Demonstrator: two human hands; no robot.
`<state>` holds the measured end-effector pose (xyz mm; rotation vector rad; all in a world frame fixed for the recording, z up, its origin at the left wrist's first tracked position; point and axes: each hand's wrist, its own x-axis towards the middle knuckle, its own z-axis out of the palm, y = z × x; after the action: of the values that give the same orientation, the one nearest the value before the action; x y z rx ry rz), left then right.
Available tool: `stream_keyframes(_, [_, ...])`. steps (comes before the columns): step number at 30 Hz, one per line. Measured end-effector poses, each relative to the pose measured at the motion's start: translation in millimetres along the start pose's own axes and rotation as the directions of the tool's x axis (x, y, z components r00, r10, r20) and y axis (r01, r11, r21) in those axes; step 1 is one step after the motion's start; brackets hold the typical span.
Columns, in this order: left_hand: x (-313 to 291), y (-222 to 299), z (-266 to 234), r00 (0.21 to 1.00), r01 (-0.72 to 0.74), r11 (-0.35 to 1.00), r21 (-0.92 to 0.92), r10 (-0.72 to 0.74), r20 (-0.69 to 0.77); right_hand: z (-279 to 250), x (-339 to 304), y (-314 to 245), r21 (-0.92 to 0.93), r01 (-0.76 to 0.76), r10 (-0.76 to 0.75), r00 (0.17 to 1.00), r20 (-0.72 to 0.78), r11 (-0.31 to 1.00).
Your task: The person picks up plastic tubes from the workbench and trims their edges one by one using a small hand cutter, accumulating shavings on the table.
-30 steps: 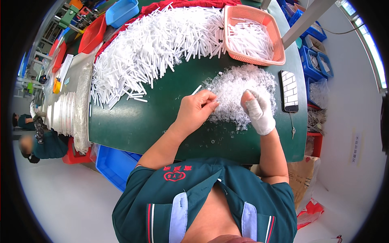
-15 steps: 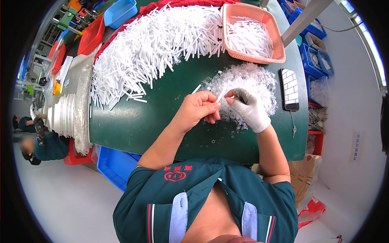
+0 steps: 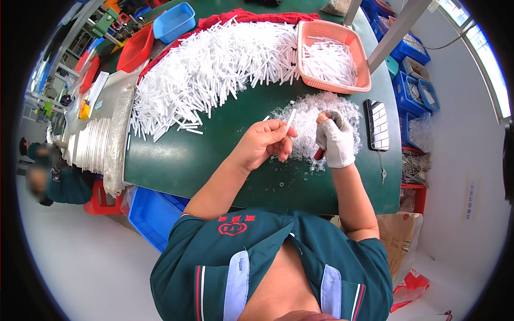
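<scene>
Between the thumb and fingers of my left hand [image 3: 265, 140] is a slim white plastic tube [image 3: 291, 121], tilted with its upper end free. My right hand [image 3: 336, 138], in a white glove with bare fingertips, is curled closed just to the right, apart from the tube. A small red thing [image 3: 319, 154] pokes out below its fingers, mostly hidden. Beneath and beyond both hands spreads a heap of clear plastic scraps [image 3: 310, 107] on the green table [image 3: 214, 160]. One more tube lies partly hidden behind my left hand.
A large pile of white tubes [image 3: 214, 69] covers the far left, bordered by red cloth [image 3: 235, 17]. The pink basket [image 3: 364, 75] beside it holds more tubes. A phone [image 3: 378, 125] lies at the right. Blue [image 3: 174, 22] and red [image 3: 135, 48] trays stand far left; another person [image 3: 64, 184] is beyond.
My right hand has drawn away from the tube to the right and curled up, with the red thing now showing. The tube stands more upright in my left hand. The view has shifted slightly.
</scene>
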<state>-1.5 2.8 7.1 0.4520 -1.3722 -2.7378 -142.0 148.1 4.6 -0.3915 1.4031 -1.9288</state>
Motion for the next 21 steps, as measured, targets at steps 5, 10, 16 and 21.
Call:
stream_keyframes(5, [-14.2,10.7,3.5,0.999,-0.025,1.000,-0.015,0.025,0.038,4.8,-1.5,-11.0,-0.011,-0.122,0.121,0.993,-0.003,0.993])
stream_keyframes(10, [-23.7,16.8,11.3,0.998,-0.038,0.999,-0.019,0.039,0.039,17.8,-8.0,-33.2,-0.096,-0.092,0.110,0.973,0.201,0.991])
stream_keyframes(16, [-30.3,21.9,18.8,1.000,-0.013,0.998,0.058,0.012,0.013,33.9,-5.6,-40.1,-0.429,0.031,0.077,0.969,0.233,0.903])
stream_keyframes(21, [-38.4,27.1,9.0,0.999,-0.033,0.997,0.076,0.031,0.030,18.8,10.2,-35.7,-0.172,-0.073,0.112,0.968,0.225,0.982])
